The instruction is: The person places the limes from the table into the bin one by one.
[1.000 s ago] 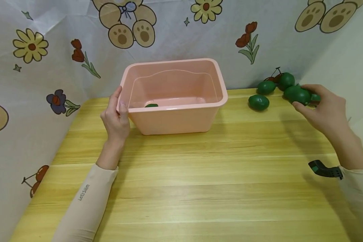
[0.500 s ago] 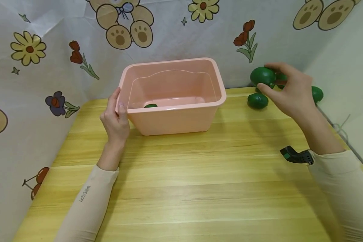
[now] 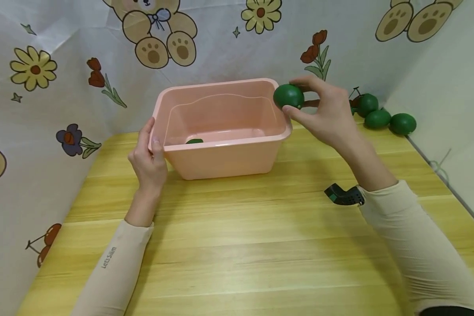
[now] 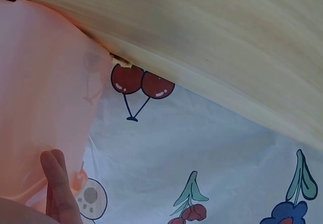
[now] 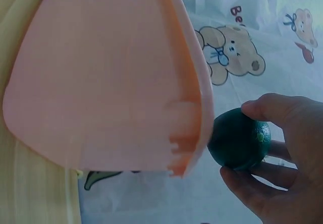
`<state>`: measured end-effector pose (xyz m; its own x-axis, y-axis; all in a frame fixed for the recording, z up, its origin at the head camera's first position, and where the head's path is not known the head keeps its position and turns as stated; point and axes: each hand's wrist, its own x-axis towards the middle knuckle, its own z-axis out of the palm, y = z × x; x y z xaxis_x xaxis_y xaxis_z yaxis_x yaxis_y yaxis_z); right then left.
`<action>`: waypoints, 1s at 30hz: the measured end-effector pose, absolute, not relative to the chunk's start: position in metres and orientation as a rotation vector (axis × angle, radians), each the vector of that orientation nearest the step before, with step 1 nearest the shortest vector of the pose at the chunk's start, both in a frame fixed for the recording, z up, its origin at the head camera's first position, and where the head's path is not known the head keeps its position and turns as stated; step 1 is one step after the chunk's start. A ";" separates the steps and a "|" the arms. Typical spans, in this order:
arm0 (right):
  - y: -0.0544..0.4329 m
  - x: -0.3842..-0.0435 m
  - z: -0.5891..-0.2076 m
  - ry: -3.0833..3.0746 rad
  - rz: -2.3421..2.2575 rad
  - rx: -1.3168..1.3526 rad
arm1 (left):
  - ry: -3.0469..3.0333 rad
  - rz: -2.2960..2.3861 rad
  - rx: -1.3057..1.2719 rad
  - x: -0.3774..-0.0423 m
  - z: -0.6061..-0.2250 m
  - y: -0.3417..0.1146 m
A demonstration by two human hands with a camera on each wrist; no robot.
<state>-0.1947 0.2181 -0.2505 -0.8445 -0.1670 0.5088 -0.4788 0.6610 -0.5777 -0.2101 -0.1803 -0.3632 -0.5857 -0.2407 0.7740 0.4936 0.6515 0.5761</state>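
Observation:
A pink plastic bin (image 3: 221,160) stands on the table near the back. My left hand (image 3: 148,160) grips its left rim, with the thumb in front; the left wrist view shows fingers (image 4: 60,188) at the rim. My right hand (image 3: 329,109) pinches a dark green lime (image 3: 289,96) between thumb and fingers, at the bin's right rim. From the right wrist, the lime appears right at the outside of the rim, its small stem end facing the palm. Inside the bin, the top of a green thing (image 3: 194,141) shows above the front rim; the rest is hidden.
Several more limes (image 3: 403,123) lie in a cluster at the back right, partly behind my right hand. A patterned cloth (image 3: 217,52) hangs behind the wooden table (image 3: 237,237). A white wall (image 3: 454,114) and a thin cord (image 3: 440,169) border the right side.
My right hand has lifted the lime from the cluster and carried it left to the bin's right rim. My left hand has kept its grip on the bin.

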 end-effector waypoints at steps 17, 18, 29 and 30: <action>0.118 -0.212 -0.258 -2.429 1.119 0.854 | -1.951 -0.992 -0.214 -0.212 -0.363 -0.182; 0.112 -0.213 -0.258 -2.432 1.117 0.872 | -1.953 -0.995 -0.217 -0.212 -0.362 -0.181; 0.060 -0.224 -0.259 -2.544 1.135 0.968 | -1.982 -0.986 -0.210 -0.211 -0.361 -0.181; 0.055 -0.225 -0.259 -2.553 1.126 0.982 | -1.982 -0.982 -0.204 -0.210 -0.361 -0.181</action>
<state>-0.2245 0.0553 -0.2595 -0.7647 -0.4985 0.4083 -0.6376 0.4940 -0.5911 -0.2105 -0.1810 -0.3609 -0.5920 -0.2201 0.7753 0.4836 0.6725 0.5602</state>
